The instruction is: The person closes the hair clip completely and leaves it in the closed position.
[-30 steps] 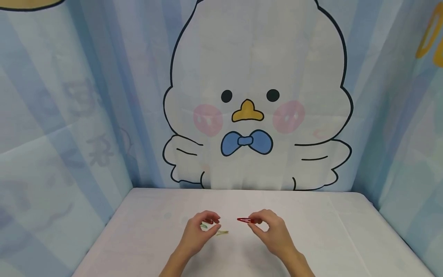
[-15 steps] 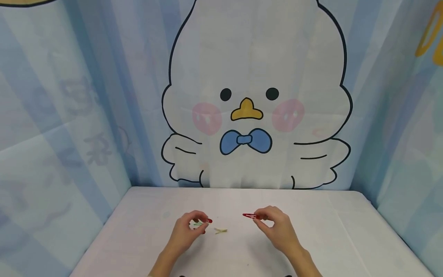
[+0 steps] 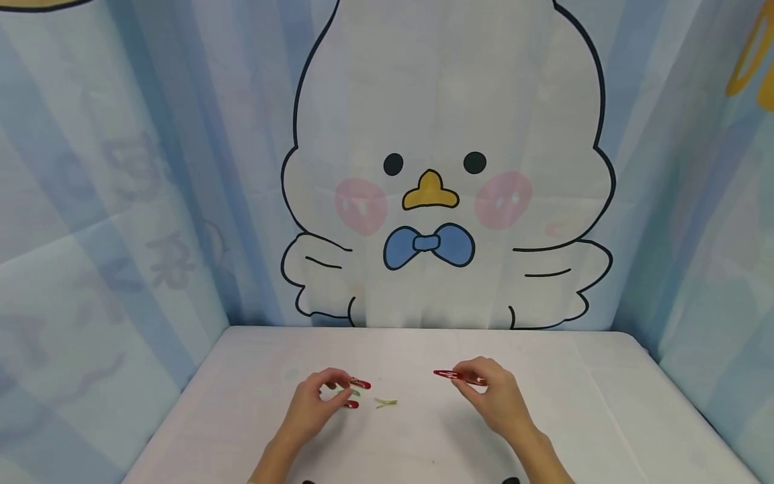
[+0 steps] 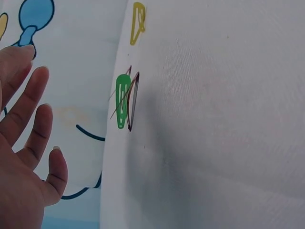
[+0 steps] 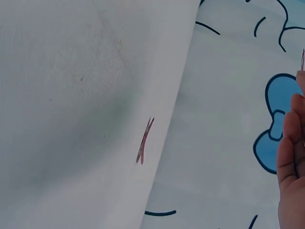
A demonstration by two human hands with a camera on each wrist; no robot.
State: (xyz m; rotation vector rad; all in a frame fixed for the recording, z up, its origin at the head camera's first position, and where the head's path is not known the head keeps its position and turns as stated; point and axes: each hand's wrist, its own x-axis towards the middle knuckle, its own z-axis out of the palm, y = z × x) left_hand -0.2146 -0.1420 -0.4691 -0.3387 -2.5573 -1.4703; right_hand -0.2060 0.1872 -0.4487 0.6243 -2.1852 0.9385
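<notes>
In the head view my right hand (image 3: 492,393) pinches a red snap hair clip (image 3: 447,374) above the table. A second red hair clip (image 5: 145,140) stands on edge on the table and shows between the fingers in the head view. My left hand (image 3: 314,403) hovers with relaxed fingers, and no clip shows between them. Beyond its fingertips lies a red clip (image 3: 363,384), with another red clip (image 3: 353,404) under the thumb. A green hair clip (image 4: 122,100) sits among thin red outlines in the left wrist view. Right of these rests a yellow clip (image 3: 385,402).
The white-covered table (image 3: 580,403) meets a fabric backdrop (image 3: 423,296) printed with a cartoon bird. Striped curtains (image 3: 91,269) stand at both sides. Two small dark shapes, one being a dark shape (image 3: 511,480), peek in at the bottom edge.
My left hand has moved left, uncovering the red clips, which stay put. My right hand has moved slightly right and away with its clip, and the second red clip there has come into view.
</notes>
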